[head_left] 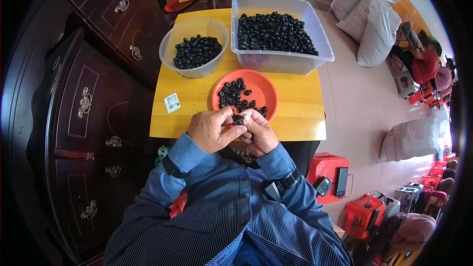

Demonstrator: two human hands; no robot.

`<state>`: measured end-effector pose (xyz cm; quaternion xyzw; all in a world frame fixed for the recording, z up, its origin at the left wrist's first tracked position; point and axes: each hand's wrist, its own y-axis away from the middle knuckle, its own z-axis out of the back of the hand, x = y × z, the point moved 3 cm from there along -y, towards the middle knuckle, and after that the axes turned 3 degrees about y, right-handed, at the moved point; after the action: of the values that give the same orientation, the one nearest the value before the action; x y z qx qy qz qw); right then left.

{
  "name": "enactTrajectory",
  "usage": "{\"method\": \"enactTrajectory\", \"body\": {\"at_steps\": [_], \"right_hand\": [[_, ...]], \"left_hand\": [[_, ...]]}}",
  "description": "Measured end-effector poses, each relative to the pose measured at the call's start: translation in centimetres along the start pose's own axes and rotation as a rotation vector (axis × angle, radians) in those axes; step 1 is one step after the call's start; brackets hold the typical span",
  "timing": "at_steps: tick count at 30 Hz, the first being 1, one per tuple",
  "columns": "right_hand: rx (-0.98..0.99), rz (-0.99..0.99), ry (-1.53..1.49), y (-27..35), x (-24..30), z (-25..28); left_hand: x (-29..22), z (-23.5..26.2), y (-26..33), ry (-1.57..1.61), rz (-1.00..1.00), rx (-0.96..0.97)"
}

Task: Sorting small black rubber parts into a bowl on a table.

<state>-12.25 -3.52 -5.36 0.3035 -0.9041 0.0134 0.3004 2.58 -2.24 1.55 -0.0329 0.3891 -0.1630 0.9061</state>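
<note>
Between my two hands, at the near edge of the yellow table (300,103), is a small black ring-like part (238,119). My left hand (212,130) pinches it from the left with thumb and forefinger. On its other side, my right hand (259,132) grips it with the fingertips. A bit of red shows beside the left fingers; I cannot make out what it is. Just beyond my hands lies an orange-red plate (263,86) holding several loose black parts (231,92) with holes through them. My fingers partly cover its near rim.
Behind the plate stand a round clear bowl (167,44) and a large clear bin (281,61), both with black parts. A white label (172,102) lies on the table's left. Dark drawers (79,103) line the left side. Red stools (329,165), white sacks (377,29) and other people are at right.
</note>
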Motion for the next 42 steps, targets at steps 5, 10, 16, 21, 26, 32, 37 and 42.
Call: {"method": "enactTrajectory", "body": {"at_steps": [5, 10, 16, 21, 26, 32, 37, 42], "right_hand": [[-0.005, 0.015, 0.04, 0.0, 0.2, -0.1], [0.005, 0.026, 0.047, -0.1, 0.2, 0.3], [0.0, 0.033, 0.069, -0.4, 0.1, 0.7], [0.028, 0.031, 0.087, -0.3, 0.5, 0.5], [-0.004, 0.047, 0.054, -0.2, 0.6, 0.1], [0.035, 0.062, 0.028, -0.2, 0.8, -0.2], [0.017, 0.067, -0.037, -0.5, 0.7, 0.2], [0.04, 0.058, -0.066, -0.8, 0.5, 0.4]], "left_hand": [[0.2, 0.0, 0.0, 0.004, -0.024, -0.017], [0.1, -0.2, -0.1, -0.017, -0.022, -0.015], [0.3, -0.8, 0.1, -0.033, -0.032, -0.013], [-0.1, -0.9, 0.1, -0.003, -0.039, -0.035], [-0.4, 0.0, -0.2, 0.076, -0.039, -0.098], [-1.1, 0.1, -0.3, 0.224, -0.087, -0.209], [-1.6, -0.5, -0.5, 0.08, -0.308, -0.34], [-2.2, -0.1, -0.3, -0.257, -0.469, -0.355]]}}
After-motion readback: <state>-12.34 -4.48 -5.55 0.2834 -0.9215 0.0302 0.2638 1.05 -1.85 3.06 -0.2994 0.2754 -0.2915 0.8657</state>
